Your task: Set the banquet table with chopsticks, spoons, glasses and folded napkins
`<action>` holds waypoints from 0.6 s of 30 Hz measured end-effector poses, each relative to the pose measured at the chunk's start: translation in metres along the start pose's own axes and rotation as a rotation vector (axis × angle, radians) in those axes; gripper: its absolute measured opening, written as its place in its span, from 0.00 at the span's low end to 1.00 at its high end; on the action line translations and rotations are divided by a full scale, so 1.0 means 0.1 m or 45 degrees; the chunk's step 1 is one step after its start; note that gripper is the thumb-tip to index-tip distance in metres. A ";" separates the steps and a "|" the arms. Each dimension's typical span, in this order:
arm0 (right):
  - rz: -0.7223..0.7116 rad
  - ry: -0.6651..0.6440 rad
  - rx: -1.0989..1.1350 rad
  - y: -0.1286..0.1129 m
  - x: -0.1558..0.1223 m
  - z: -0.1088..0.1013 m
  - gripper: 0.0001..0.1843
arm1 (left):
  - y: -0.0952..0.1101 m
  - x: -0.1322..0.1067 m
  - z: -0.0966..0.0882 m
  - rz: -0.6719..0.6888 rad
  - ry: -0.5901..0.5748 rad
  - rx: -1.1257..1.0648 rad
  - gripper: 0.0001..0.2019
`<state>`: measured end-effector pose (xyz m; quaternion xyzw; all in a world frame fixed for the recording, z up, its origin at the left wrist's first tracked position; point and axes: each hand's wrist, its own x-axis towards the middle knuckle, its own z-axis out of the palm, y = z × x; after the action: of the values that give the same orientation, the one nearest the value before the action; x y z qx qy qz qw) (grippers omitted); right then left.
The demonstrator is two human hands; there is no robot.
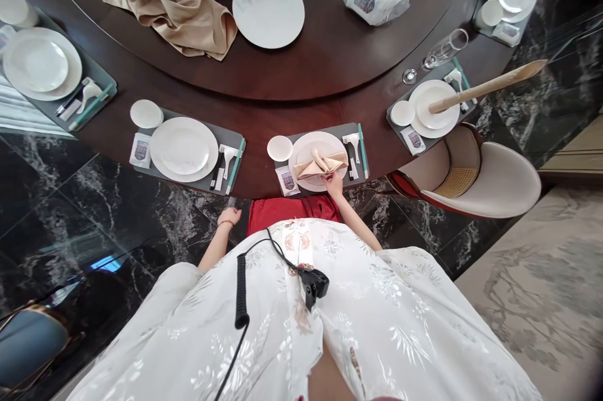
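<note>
Noted: dark wooden worktop (254, 118), spanning 10 through 2 o'clock. On its near edge, at 6 o'clock, grey placemat (360, 171) under stacked white plates (308, 185); on these, folded beige napkin (315, 167). At its 5 o'clock edge, right hand (333, 186), fingertips touching; cannot tell whether gripping. Toward 8, well apart, left hand (229, 215), fingers curled; cannot tell whether holding anything.

You face a dark table (257, 137) at twelve o'clock. Black veined floor (38, 200) shows at nine, a cream chair (499, 181) at three.
</note>
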<state>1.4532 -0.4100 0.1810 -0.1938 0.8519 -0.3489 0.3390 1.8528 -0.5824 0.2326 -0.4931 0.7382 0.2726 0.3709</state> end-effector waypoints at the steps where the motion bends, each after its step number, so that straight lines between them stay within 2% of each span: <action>1: -0.022 0.008 0.024 -0.01 0.00 0.03 0.15 | 0.08 0.12 -0.07 -0.002 0.013 -0.036 0.18; 3: -0.082 0.036 0.049 -0.01 -0.02 0.07 0.17 | 0.28 0.35 -0.24 0.031 0.119 -0.167 0.18; 6: -0.106 0.048 -0.012 0.06 -0.05 0.04 0.17 | 0.65 0.64 -0.55 0.139 0.407 -0.485 0.17; 8: -0.076 0.061 -0.048 0.14 -0.08 -0.04 0.18 | 0.90 0.85 -0.78 0.216 0.532 -0.699 0.19; 10: -0.032 0.126 -0.054 0.24 -0.10 -0.17 0.19 | 1.10 1.09 -1.04 0.258 0.588 -0.989 0.19; 12: 0.016 0.246 -0.042 0.33 -0.12 -0.34 0.21 | 1.26 1.39 -1.35 0.192 0.587 -1.447 0.13; 14: 0.062 0.405 -0.013 0.39 -0.11 -0.54 0.24 | 1.35 1.72 -1.69 -0.001 0.523 -1.963 0.03; 16: 0.082 0.569 0.043 0.39 -0.07 -0.73 0.27 | 1.41 2.04 -2.02 -0.177 0.429 -2.295 0.06; 18: 0.066 0.708 0.104 0.32 0.00 -0.87 0.30 | 1.46 2.31 -2.32 -0.229 0.339 -2.404 0.11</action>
<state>1.3879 -0.3477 0.2034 -0.0548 0.9022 -0.4139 0.1085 1.5970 -0.8286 0.1829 -0.6706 0.2094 0.6674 -0.2470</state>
